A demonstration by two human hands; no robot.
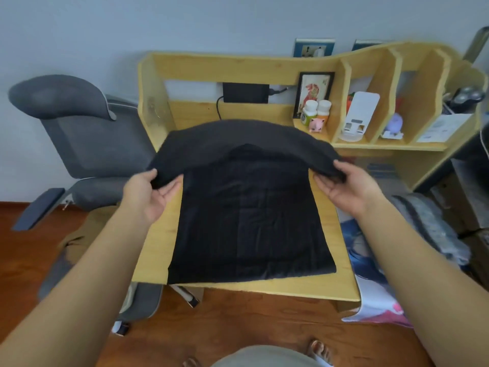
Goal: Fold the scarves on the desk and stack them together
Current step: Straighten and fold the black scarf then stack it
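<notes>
1 black scarf (248, 221) on the surface (156, 242), 2 hands working it. The left hand (148, 192) pinches the raised far edge at its left corner, fingers (169, 190) curled under the cloth, thumb on top. The right hand (346, 186) grips the right corner the same way. The far half arches up over the near half, which lies flat, dark and smooth, reaching the surface's front edge.

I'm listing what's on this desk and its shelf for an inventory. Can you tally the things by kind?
Black scarf, held by left hand and right hand: 1
Bottles: 2
Pink toy: 1
Framed picture: 1
White stand: 1
Purple toy: 1
Paper sheet: 1
Total: 8
</notes>
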